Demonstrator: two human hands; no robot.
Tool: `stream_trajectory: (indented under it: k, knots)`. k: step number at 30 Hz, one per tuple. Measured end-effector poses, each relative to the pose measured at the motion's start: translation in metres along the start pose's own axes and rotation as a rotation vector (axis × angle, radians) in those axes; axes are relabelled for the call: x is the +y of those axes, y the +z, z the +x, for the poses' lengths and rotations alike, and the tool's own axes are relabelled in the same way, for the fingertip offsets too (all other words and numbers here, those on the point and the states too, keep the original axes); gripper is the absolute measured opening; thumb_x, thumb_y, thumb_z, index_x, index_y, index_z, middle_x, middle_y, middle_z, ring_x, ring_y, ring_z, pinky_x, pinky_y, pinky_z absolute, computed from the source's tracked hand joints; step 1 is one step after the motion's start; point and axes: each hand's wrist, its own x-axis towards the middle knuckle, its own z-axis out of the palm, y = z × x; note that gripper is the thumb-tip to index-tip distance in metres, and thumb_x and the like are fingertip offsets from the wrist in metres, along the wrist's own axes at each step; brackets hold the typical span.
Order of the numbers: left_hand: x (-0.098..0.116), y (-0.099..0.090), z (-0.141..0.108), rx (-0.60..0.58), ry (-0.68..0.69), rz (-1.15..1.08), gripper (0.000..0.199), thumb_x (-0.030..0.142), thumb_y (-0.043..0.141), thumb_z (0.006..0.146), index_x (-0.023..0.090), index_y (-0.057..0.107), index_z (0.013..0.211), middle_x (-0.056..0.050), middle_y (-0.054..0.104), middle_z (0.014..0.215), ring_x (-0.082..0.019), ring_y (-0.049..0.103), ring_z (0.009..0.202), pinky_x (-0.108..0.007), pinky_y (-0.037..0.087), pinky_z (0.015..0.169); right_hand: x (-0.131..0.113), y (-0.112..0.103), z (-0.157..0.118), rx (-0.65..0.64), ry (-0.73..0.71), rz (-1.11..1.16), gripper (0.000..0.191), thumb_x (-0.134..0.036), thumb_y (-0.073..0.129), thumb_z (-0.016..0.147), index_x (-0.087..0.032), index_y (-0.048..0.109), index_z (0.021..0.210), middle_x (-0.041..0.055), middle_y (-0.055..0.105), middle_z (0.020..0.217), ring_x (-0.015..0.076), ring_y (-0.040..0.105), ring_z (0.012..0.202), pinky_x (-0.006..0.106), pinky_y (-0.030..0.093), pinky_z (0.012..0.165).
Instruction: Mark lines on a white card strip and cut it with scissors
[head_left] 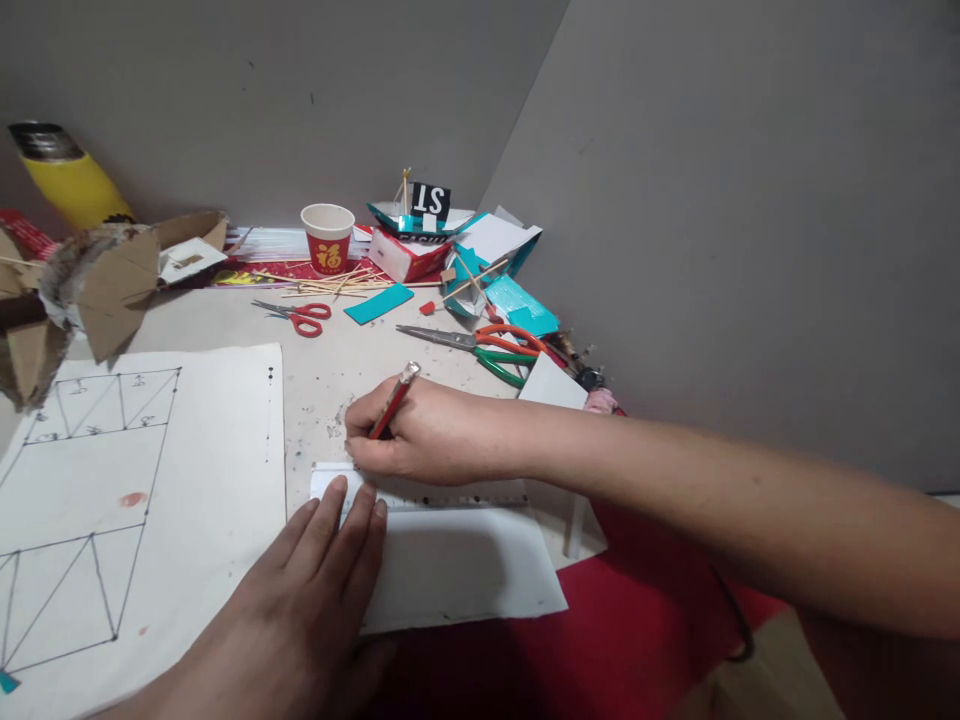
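Observation:
In the head view my right hand [420, 430] grips a red pencil [391, 405] with its eraser end up. Its tip is hidden behind my fingers, near the top edge of a clear ruler [457, 495]. The ruler lies across a white sheet of paper or card [465, 570]. My left hand [307, 590] rests flat, fingers stretched out, pressing on the ruler's left part and the sheet. To the left lies a large sheet [217, 520] with a drawn pattern of lines and triangles.
Small red-handled scissors [304, 318] and larger scissors with orange and green handles [480, 345] lie beyond my right hand. Farther back stand a paper cup [328, 240], thin sticks [337, 283] and teal card scraps [379, 303]. Cut cardboard [112, 290] and a yellow bottle [71, 185] are at left.

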Motion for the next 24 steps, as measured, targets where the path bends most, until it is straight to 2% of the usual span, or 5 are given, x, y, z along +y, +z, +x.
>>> stream_trajectory:
  k: [11, 15, 19, 24]
  knots:
    - [-0.001, 0.0, 0.003, 0.009, 0.013, -0.007, 0.065, 0.038, 0.061, 0.077, 0.0, 0.052, 0.13, -0.023, 0.059, 0.133, -0.04, 0.054, 0.122, -0.046, 0.051, 0.092, 0.009, 0.005, -0.007, 0.054, 0.007, 0.001, 0.033, -0.005, 0.053, 0.083, -0.018, 0.039, 0.055, -0.007, 0.037, 0.055, 0.0086, 0.032, 0.055, 0.023, 0.029, 0.055]
    - [0.0, 0.001, 0.001, 0.002, -0.007, -0.027, 0.064, 0.035, 0.059, 0.079, 0.002, 0.048, 0.133, -0.021, 0.056, 0.137, -0.039, 0.051, 0.126, -0.046, 0.05, 0.095, 0.011, 0.007, -0.011, 0.104, 0.007, 0.02, 0.028, -0.005, 0.053, 0.082, -0.016, 0.046, 0.057, -0.0056, 0.046, 0.058, 0.0082, 0.04, 0.057, 0.022, 0.033, 0.056]
    - [-0.001, 0.001, 0.002, 0.003, 0.003, -0.007, 0.063, 0.036, 0.059, 0.08, 0.002, 0.05, 0.131, -0.021, 0.057, 0.136, -0.039, 0.054, 0.123, -0.045, 0.051, 0.092, 0.014, 0.007, -0.017, 0.189, 0.071, 0.155, 0.022, -0.004, 0.052, 0.082, -0.014, 0.059, 0.064, -0.003, 0.058, 0.061, 0.0092, 0.05, 0.06, 0.022, 0.038, 0.059]
    - [-0.002, -0.002, 0.003, -0.005, 0.024, 0.017, 0.071, 0.04, 0.063, 0.077, 0.0, 0.049, 0.133, -0.023, 0.053, 0.138, -0.041, 0.053, 0.124, -0.046, 0.051, 0.092, 0.02, 0.01, -0.019, 0.175, 0.109, 0.27, 0.021, -0.003, 0.052, 0.081, -0.013, 0.062, 0.066, -0.0004, 0.064, 0.062, 0.0115, 0.057, 0.062, 0.022, 0.042, 0.059]
